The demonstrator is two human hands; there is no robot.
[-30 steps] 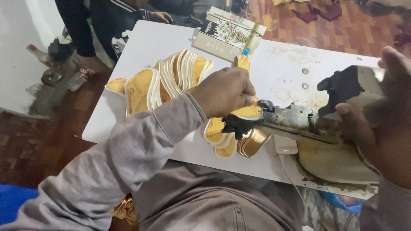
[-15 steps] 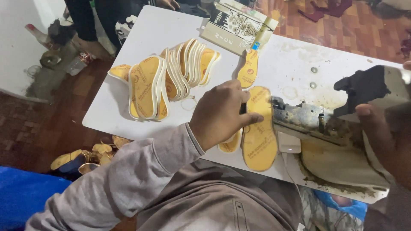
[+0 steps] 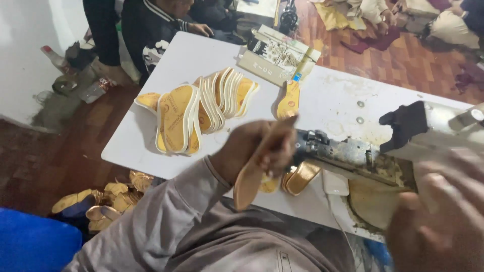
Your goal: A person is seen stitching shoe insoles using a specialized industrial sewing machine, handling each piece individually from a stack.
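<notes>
**Insole lifted at the sewing machine, a fan of soles waiting**

Your left hand is curled around a tan insole, pinching its upper end so the rest hangs down over the near edge of the desk, just beside the arm of the sewing machine. Your right hand is blurred at the near right corner, close to the machine's head; you cannot tell whether it is spread or gripping anything.

Judging by how things lie, the work looks partly through. A fanned stack of yellow-and-white insoles sits toward the left edge of the desk, and a single insole lies apart near the far edge beside a flat patterned box. A few golden pieces rest under the machine arm, and more golden pieces are heaped on the floor by the near left corner. The one in your hand is not under the needle.
</notes>
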